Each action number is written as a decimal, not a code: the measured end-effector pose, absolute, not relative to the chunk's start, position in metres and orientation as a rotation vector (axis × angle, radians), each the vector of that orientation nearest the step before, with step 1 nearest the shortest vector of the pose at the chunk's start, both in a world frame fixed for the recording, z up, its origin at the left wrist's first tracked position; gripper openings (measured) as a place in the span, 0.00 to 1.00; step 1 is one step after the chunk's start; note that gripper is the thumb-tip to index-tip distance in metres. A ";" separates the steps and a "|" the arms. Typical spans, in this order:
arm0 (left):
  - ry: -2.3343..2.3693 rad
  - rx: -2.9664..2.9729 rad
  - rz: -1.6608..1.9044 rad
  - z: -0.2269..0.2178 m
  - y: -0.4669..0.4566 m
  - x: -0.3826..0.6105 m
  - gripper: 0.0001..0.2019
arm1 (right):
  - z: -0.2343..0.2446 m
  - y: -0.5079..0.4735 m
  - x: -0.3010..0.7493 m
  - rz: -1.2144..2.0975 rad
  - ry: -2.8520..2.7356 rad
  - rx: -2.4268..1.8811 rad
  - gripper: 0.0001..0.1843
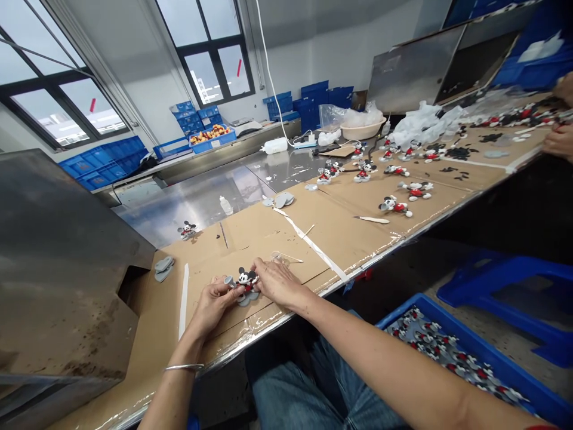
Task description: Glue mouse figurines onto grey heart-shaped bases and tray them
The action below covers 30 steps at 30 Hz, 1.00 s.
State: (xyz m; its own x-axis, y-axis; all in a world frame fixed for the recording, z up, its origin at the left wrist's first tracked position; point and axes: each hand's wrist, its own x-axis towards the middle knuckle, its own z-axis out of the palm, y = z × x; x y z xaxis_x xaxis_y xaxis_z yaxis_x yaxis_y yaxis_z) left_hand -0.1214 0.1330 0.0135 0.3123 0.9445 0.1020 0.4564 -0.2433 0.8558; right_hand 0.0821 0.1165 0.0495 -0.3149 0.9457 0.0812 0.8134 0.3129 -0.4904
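Observation:
A small Mickey Mouse figurine (246, 279) with black ears, a red body and a grey base stands upright on the cardboard near the table's front edge. My left hand (215, 303) pinches its left side, close to a small grey round part. On the other side, the fingers of my right hand (271, 279) are closed on the figurine near its ear and arm. My fingertips hide part of its sides. Just beyond my right hand lie a small clear dish (278, 257) and a cotton swab (292, 258).
Grey bases (164, 269) lie left, beside a metal box (58, 269). Another figurine (187, 230) and a dropper bottle (226, 206) stand behind. A pointed tool (372, 220) and several figurines (394, 206) lie right. A blue crate (447, 352) of figurines sits below; a co-worker's hands (559, 140) show far right.

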 end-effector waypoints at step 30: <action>1.199 2.045 0.724 0.024 0.131 -0.131 0.10 | 0.039 0.118 0.081 0.618 -2.105 -1.566 0.19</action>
State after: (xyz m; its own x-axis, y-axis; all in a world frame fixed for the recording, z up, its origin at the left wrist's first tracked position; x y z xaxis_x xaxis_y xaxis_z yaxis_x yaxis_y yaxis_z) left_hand -0.1310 0.1312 0.0240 0.4291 0.8933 0.1334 0.5337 -0.3700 0.7605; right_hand 0.0808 0.1176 0.0395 -0.2598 0.9620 0.0833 0.7643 0.2576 -0.5912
